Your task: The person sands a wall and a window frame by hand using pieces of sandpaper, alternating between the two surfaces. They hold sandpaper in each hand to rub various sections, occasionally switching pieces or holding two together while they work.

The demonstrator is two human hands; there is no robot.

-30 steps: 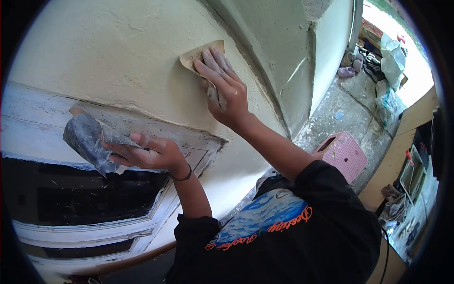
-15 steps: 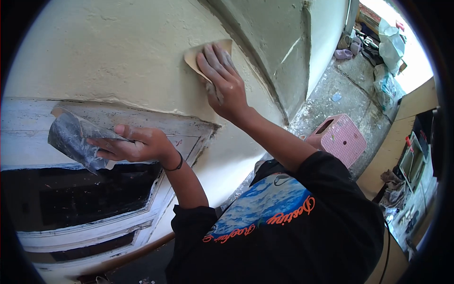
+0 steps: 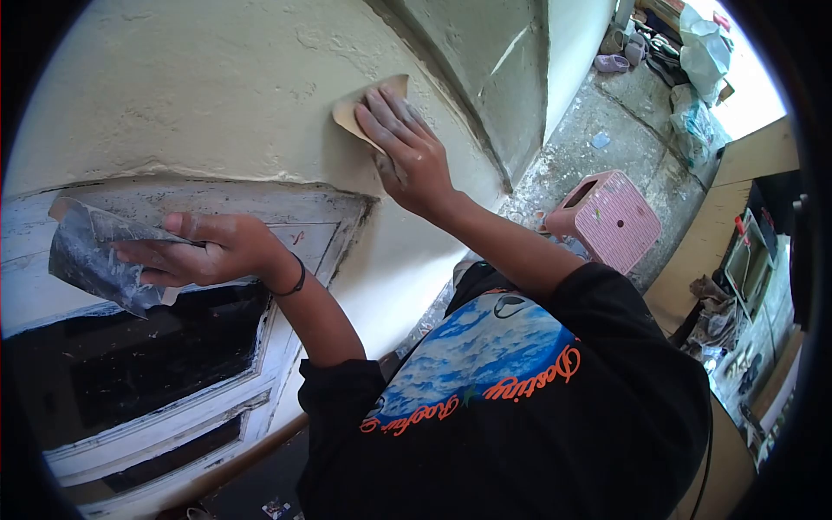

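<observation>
My right hand (image 3: 407,152) presses a tan-backed piece of sandpaper (image 3: 347,113) against the cream wall (image 3: 217,95), fingers laid along it and its edges curling up at both sides. White dust coats the fingers. To the left, my left hand (image 3: 204,250) grips a larger sheet of dark grey sandpaper (image 3: 91,264), bent over and smeared with white powder. Its thumb is on the near face, with the fingers partly hidden by the sheet. That sheet is in front of the worn white window frame (image 3: 286,208), whose dark pane (image 3: 165,364) shows below.
A grooved wall edge (image 3: 459,95) runs down right of my right hand. On the dusty floor (image 3: 598,165) stands a pink stool (image 3: 607,221). Shoes (image 3: 612,63) and plastic bags (image 3: 698,52) lie at the far end. A wooden panel (image 3: 693,234) and cluttered items line the right side.
The view has shifted slightly. My left hand and its sandpaper appear further left; my right hand and its piece sit a little left on the wall, still pressed there.
</observation>
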